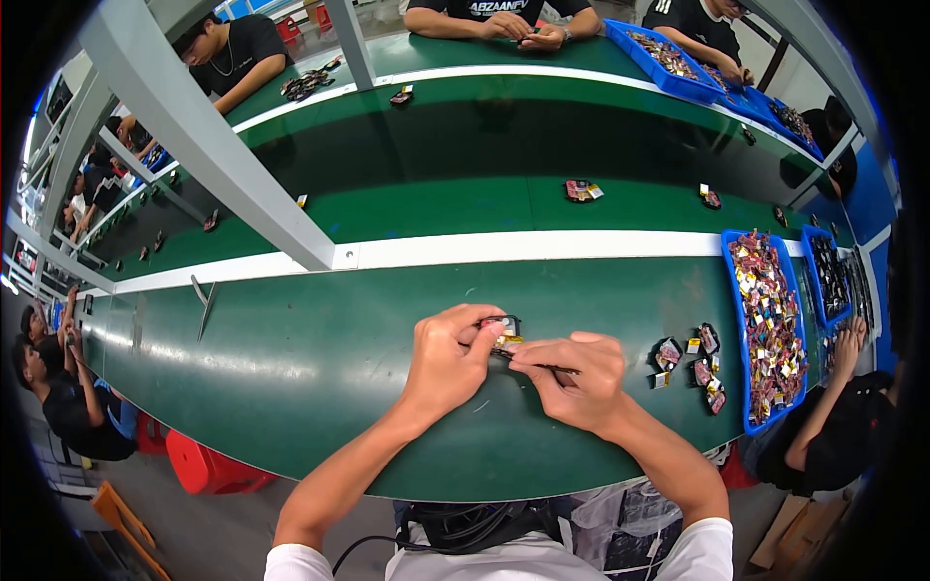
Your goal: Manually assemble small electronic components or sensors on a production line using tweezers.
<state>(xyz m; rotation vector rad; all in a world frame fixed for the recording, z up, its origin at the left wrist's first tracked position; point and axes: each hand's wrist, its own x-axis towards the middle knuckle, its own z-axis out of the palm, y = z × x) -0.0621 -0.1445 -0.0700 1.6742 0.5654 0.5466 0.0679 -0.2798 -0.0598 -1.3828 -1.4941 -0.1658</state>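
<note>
Small black part (504,329) pinched in left hand (448,360).
Right hand (573,376) pinches thin tweezers (544,367) against it, over green bench (291,368).

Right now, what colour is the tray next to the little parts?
Blue. The tray, full of small parts, shows best in the head view, right of the hands.

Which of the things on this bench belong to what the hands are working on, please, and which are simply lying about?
In hand:
- small black component, held by the left hand
- thin dark tool, pinched in the right hand
- small components beside the right hand
- blue tray of parts

Lying about:
- metal tweezers far left
- loose parts on the conveyor belt
</note>
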